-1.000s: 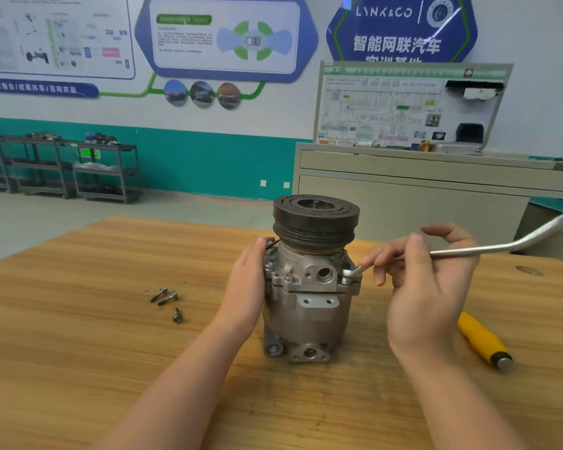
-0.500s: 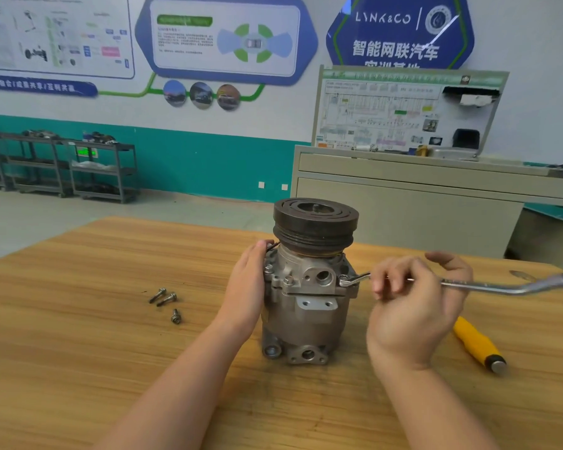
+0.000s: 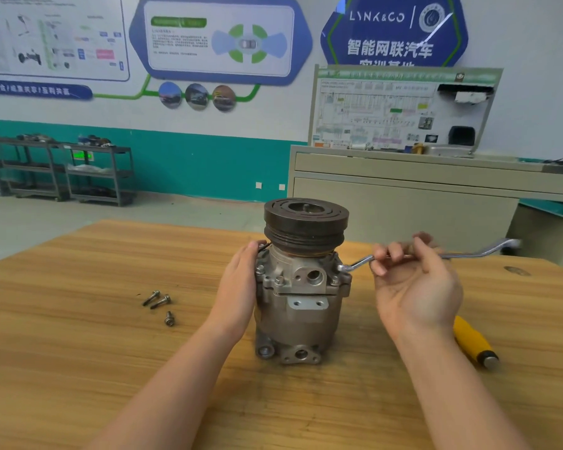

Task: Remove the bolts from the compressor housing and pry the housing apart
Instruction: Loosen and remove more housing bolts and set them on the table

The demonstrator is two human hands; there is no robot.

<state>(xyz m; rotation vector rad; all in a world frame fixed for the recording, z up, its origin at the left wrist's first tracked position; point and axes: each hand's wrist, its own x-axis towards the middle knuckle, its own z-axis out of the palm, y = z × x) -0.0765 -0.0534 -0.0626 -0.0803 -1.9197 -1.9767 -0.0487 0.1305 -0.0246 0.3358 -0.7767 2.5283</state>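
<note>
Posters and a teal band were seen along the wall behind a wooden surface (image 3: 78,352), on which the compressor housing (image 3: 301,303) stood upright near the middle, its dark pulley (image 3: 306,224) on top. The left hand (image 3: 238,287) was laid flat against the housing's left side, fingers straight and pressed to the metal, nothing held. The right hand (image 3: 416,287) was turned palm-up to the right of the housing, its grip narrow: curled fingers (image 3: 384,258) were closed round the shank of an offset wrench (image 3: 468,254). The wrench's near end was set at a bolt on the housing's upper right flange. Three removed bolts (image 3: 160,303) lay loose on the surface, well left of the housing. A yellow-handled tool (image 3: 472,342) lay just beside the right wrist.
</note>
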